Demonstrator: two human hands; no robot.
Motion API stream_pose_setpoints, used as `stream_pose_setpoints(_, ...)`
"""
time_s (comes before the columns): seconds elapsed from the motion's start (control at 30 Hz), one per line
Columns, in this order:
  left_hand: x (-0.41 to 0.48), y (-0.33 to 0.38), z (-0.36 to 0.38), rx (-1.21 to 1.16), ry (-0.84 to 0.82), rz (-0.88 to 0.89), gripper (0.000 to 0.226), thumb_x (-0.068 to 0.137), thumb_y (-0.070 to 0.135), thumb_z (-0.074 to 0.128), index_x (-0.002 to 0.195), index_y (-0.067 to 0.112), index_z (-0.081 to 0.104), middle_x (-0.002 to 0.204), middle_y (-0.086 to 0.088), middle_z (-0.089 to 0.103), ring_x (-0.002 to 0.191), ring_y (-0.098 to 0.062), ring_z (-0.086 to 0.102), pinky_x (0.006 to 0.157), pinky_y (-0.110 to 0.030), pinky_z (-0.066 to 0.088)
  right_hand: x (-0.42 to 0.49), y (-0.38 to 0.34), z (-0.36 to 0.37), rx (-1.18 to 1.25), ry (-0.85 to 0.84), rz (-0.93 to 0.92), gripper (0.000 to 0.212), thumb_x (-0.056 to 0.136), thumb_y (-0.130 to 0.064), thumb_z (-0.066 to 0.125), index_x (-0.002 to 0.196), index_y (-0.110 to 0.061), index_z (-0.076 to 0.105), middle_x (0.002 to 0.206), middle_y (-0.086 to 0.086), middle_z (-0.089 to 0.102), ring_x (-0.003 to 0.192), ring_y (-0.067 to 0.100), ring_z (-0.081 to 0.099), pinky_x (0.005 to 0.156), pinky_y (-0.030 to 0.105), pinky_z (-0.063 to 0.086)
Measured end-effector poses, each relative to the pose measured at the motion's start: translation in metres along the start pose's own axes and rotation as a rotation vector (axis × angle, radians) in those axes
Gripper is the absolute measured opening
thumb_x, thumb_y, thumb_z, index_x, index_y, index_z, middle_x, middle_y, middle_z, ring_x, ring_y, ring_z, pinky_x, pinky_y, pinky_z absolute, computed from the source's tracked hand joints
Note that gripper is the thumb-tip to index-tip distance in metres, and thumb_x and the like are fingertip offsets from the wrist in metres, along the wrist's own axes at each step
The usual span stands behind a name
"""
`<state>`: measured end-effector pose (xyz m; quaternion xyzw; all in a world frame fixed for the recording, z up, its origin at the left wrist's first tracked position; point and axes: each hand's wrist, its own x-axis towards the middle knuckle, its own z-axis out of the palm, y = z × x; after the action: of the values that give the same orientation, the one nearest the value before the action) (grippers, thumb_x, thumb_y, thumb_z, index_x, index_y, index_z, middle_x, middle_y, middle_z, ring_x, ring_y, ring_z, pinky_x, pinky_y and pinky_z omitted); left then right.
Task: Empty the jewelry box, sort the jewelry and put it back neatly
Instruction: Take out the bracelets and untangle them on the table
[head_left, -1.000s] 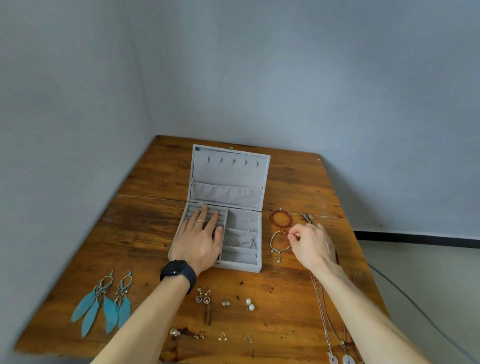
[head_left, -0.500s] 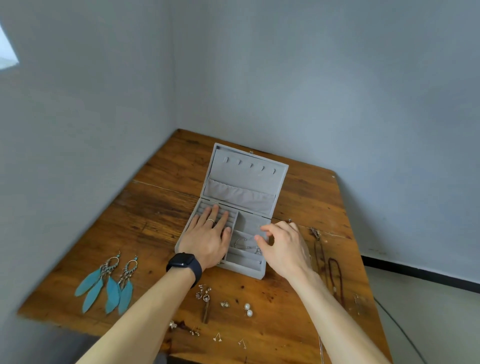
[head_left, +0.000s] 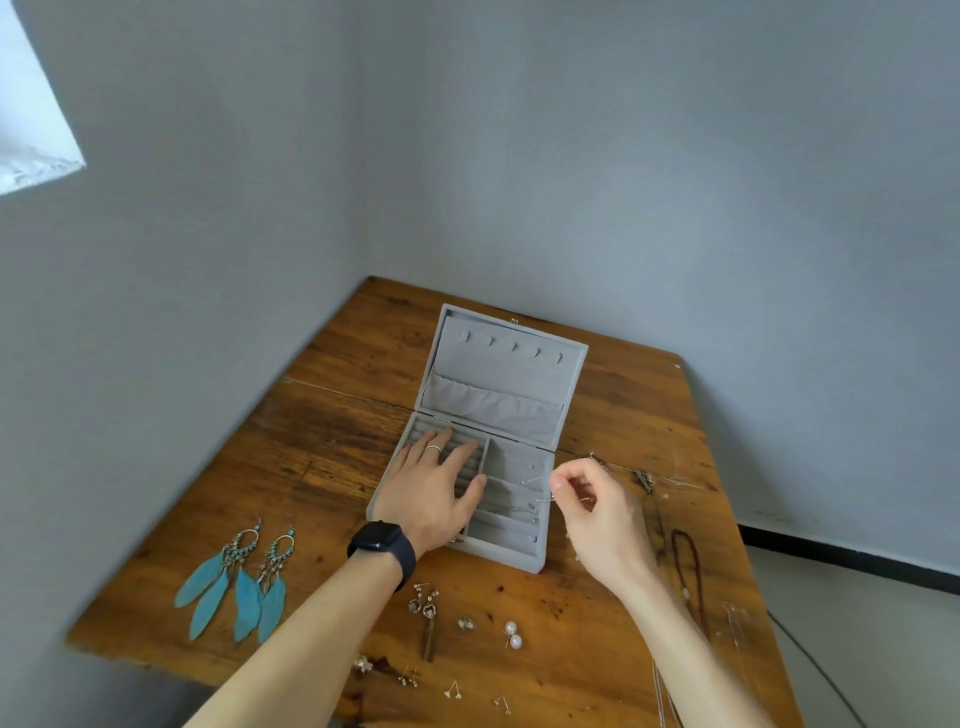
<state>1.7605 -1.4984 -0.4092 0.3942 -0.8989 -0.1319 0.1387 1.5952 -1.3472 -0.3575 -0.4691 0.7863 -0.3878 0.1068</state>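
Head view, right hand (head_left: 597, 514) pinching bracelet (head_left: 537, 486) over box (head_left: 501, 366)

no readable text, labels or numbers

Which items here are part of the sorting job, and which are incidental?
Job: jewelry box, left hand flat in it, right hand pinching a thin silvery piece, feather earrings, pearl earrings, bead necklace.
Incidental: wristwatch, worn ring, floor cable.
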Motion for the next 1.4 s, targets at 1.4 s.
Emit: stream_pose_setpoints(1.4, -0.058, 0.018, -0.085, -0.567, 0.014, 0.028, 0.007, 0.103, 0.022, 0.051, 0.098, 0.021, 0.056, 0.089, 0.006, 0.067, 0.083, -0.008, 0.063, 0.069, -0.014, 0.048, -0.087, 0.023, -0.015, 0.044, 0.020, 0.346, 0.010, 0.095, -0.033, 0.063, 0.086, -0.035, 0.067, 0.087, -0.023, 0.070, 0.078, -0.004, 0.063, 0.063, 0.011, 0.042)
